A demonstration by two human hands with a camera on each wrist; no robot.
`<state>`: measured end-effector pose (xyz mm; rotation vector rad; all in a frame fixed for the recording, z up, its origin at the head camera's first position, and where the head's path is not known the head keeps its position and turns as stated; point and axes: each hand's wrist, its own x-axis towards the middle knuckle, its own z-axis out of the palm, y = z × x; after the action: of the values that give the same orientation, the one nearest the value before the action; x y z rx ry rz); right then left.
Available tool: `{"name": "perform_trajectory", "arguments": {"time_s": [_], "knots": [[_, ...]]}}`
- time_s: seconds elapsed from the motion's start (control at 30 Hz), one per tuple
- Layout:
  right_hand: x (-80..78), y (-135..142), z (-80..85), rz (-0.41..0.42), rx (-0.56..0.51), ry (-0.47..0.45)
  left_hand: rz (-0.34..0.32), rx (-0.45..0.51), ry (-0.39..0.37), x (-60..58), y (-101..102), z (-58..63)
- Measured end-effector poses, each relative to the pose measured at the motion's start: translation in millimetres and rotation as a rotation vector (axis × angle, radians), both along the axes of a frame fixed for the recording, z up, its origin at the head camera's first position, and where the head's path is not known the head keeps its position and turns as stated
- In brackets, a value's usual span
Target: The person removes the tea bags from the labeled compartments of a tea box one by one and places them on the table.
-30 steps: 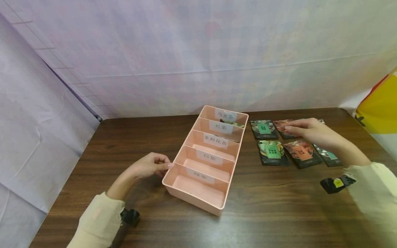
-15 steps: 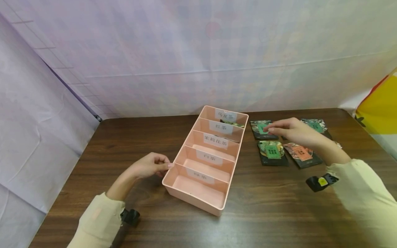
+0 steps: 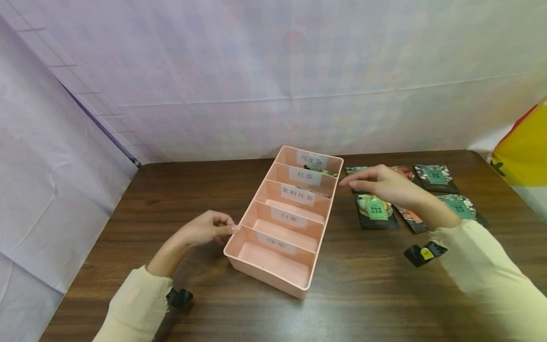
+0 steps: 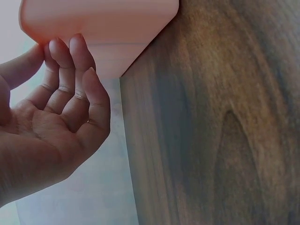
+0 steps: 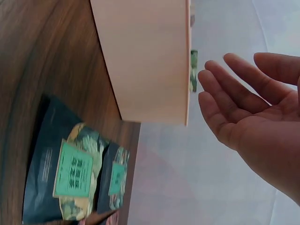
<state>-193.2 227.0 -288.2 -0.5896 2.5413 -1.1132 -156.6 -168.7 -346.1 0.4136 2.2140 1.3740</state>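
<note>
A pink divided box (image 3: 266, 277) stands on the table at an angle, with white labels in Chinese characters on its dividers. My left hand (image 3: 206, 229) pinches its left rim near the front; in the left wrist view, thumb and fingertips meet at the edge of the pink wall (image 4: 101, 23). My right hand (image 3: 384, 185) hovers by the box's right side near the back, fingers extended and holding nothing. In the right wrist view the palm (image 5: 272, 126) is bare, apart from the box wall (image 5: 145, 61). A green-patterned tea packet (image 3: 320, 171) shows in the rearmost compartment.
Right of the box lie several dark tea packets in two rows, including a green-labelled one (image 3: 377, 209), an orange one (image 3: 412, 219) partly under my right arm, and a teal-labelled one (image 3: 436, 176). A white patterned curtain (image 3: 213, 85) hangs behind the table (image 3: 350, 294).
My right hand has moved left across the packets to beside the box, uncovering the packets on the right. The left hand stays at the rim, and the box stands where it was.
</note>
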Motion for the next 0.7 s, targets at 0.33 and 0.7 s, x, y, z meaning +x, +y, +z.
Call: {"name": "perform_trajectory", "arguments": {"time_s": [0.33, 0.7], "knots": [[-0.8, -22, -9.5, 0.085, -0.05, 0.066, 0.005, 0.008, -0.01, 0.7, 1, 0.0], [0.5, -34, -20.7, 0.102, -0.03, 0.108, 0.005, 0.023, -0.018, 0.6, 0, -1.3]]}}
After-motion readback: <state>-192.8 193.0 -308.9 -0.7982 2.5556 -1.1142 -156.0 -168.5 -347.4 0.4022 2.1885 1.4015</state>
